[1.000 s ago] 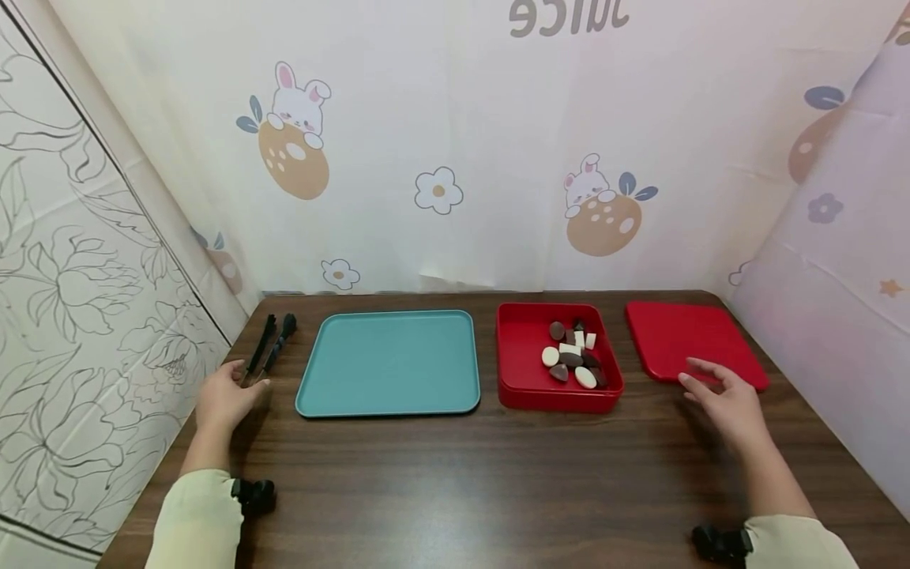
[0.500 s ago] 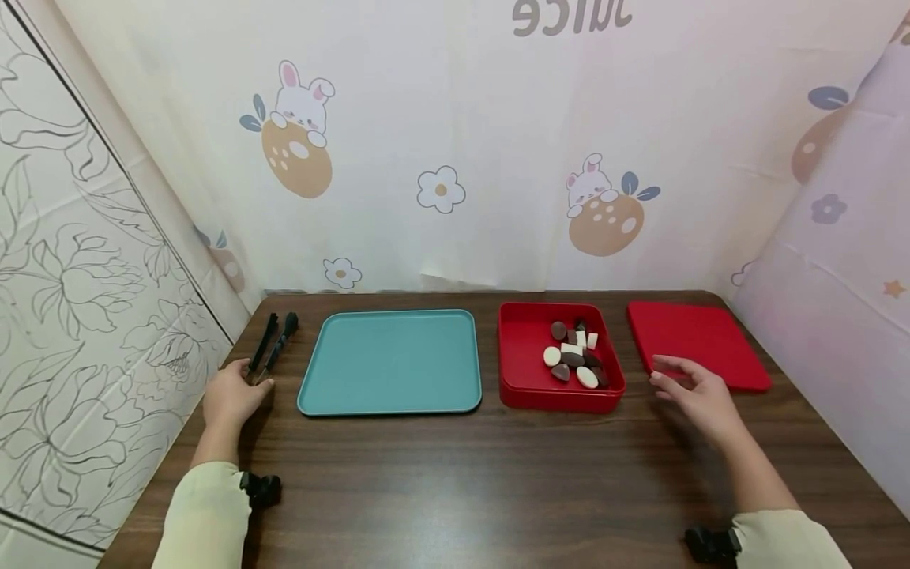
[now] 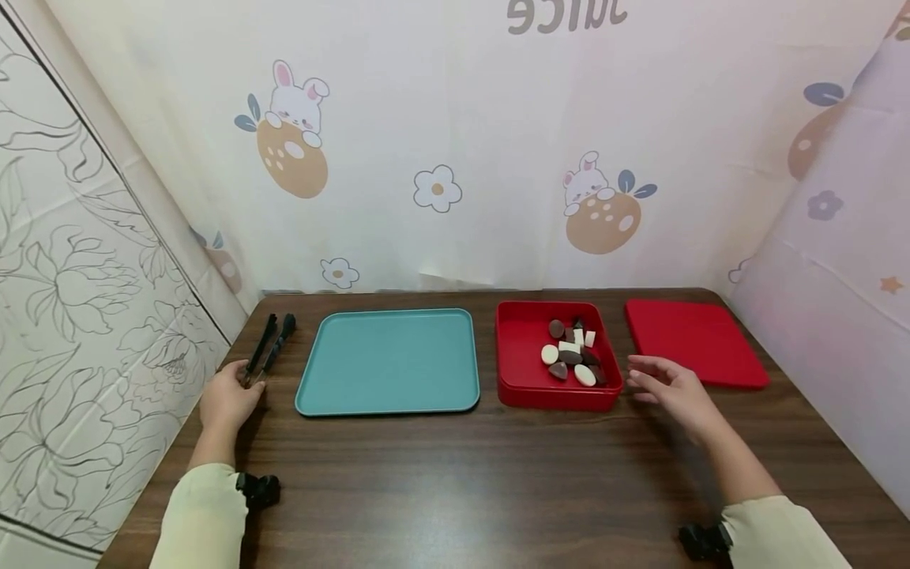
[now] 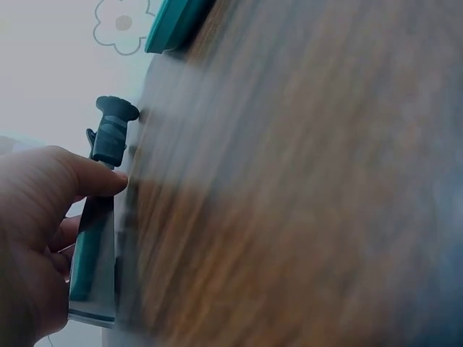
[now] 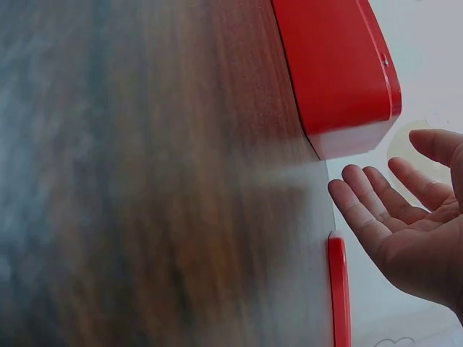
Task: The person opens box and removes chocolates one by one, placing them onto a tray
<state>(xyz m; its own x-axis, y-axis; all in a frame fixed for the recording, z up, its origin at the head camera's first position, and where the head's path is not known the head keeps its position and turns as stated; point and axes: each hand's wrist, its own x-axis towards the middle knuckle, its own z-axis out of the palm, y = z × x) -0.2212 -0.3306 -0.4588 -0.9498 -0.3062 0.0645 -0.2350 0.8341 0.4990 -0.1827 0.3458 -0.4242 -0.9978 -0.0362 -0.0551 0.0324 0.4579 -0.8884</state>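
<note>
At the left of the table, my left hand point(image 3: 229, 399) grips a pair of tongs point(image 3: 268, 344) with black tips and metal arms. In the left wrist view its thumb lies over one metal arm of the tongs point(image 4: 101, 260), the other fingers on the far side. My right hand point(image 3: 674, 391) is just right of the red box point(image 3: 558, 399), fingers spread and relaxed, holding nothing. Several brown and white chocolates point(image 3: 571, 357) sit inside the box, mostly in its right part. The right wrist view has the fingertips close below the box's corner.
A teal tray point(image 3: 389, 363) lies between the tongs and the box. The flat red lid point(image 3: 697, 344) rests at the right, behind my right hand. A patterned curtain point(image 3: 441, 118) hangs along the table's back edge.
My right hand has moved left, from in front of the red lid to beside the red box. The left hand stays at the tongs, almost still.
</note>
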